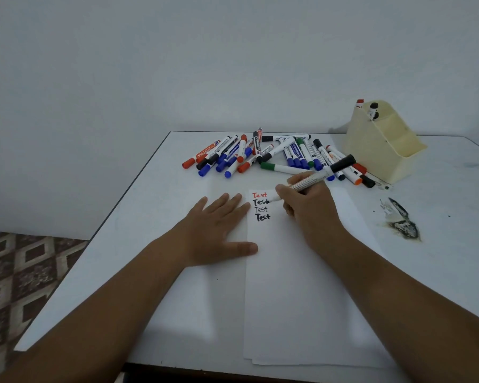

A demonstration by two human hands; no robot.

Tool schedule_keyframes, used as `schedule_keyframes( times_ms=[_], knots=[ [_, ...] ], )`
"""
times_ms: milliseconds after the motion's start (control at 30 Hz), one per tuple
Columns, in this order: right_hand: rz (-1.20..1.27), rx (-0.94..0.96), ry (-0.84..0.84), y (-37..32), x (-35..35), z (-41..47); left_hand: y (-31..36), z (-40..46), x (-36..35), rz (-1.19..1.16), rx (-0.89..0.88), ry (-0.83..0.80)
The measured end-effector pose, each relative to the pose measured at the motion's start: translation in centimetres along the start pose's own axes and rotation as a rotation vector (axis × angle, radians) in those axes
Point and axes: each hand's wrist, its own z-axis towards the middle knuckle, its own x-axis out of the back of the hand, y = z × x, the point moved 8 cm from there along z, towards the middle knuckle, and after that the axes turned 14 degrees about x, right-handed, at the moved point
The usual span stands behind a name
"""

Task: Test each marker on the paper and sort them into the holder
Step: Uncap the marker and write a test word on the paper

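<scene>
Gripping slim cylindrical marker (314, 179) w/ right hand (306, 205) on smooth paper (302, 286).

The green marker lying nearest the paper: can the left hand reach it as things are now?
Probably yes. The left hand lies flat and open on the paper's edge, holding nothing, and the table between it and the green marker looks bare. The right hand with its black marker sits just beside that path.

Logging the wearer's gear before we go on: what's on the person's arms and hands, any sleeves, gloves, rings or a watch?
Nothing is worn that shows. Both forearms are bare as far as the frame's lower edge, with no sleeve in view. The left hand and right hand have no gloves, and no rings, watch or wristband are visible on the sides facing the head camera.
</scene>
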Motion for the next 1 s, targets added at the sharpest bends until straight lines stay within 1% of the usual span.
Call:
schedule_keyframes(
  times_ms=[67, 133, 300, 433, 600, 667, 733, 767, 800, 833, 900, 1000],
  knots=[
    [0.129, -0.033, 0.017, 0.2, 0.0, 0.3, 0.0, 0.0, 0.1, -0.005, 0.002, -0.014],
    [0.176, -0.025, 0.034, 0.0, 0.2, 0.7, 0.1, 0.0, 0.1, -0.006, 0.003, -0.021],
    [0.039, 0.072, 0.044, -1.7, 1.0, 1.4, 0.0, 0.0, 0.0, -0.037, 0.007, -0.02],
    [-0.275, 0.223, -0.103, -3.8, 0.9, 1.9, 0.0, -0.2, 0.2, -0.05, 0.002, -0.004],
    [-0.619, 0.497, -0.302, -6.5, 1.0, 1.6, 0.0, -0.4, 0.5, -0.124, 0.017, 0.026],
    [-0.81, 0.639, -0.357, -7.0, 1.4, 1.5, -0.3, -0.8, 0.9, -0.268, 0.071, 0.024],
    [-0.996, 0.796, -0.407, -7.3, 1.5, 1.2, -0.8, -1.2, 1.7, -0.492, 0.126, 0.051],
    [-1.064, 0.857, -0.432, -7.4, 1.5, 1.1, -1.0, -1.4, 2.2, -0.595, 0.126, 0.102],
    [-1.123, 0.897, -0.453, -7.4, 1.6, 0.9, -1.2, -1.8, 2.9, -0.665, 0.095, 0.19],
    [-1.182, 0.925, -0.475, -7.3, 1.5, 0.8, -1.2, -2.4, 3.7, -0.685, 0.043, 0.311],
    [-1.278, 0.993, -0.52, -7.5, 1.2, 0.4, -1.1, -3.5, 5.0, -0.624, -0.049, 0.564],
    [-1.314, 1.065, -0.58, -7.9, 0.5, -0.5, -0.4, -4.9, 6.5, -0.48, -0.109, 0.824]
  ],
)
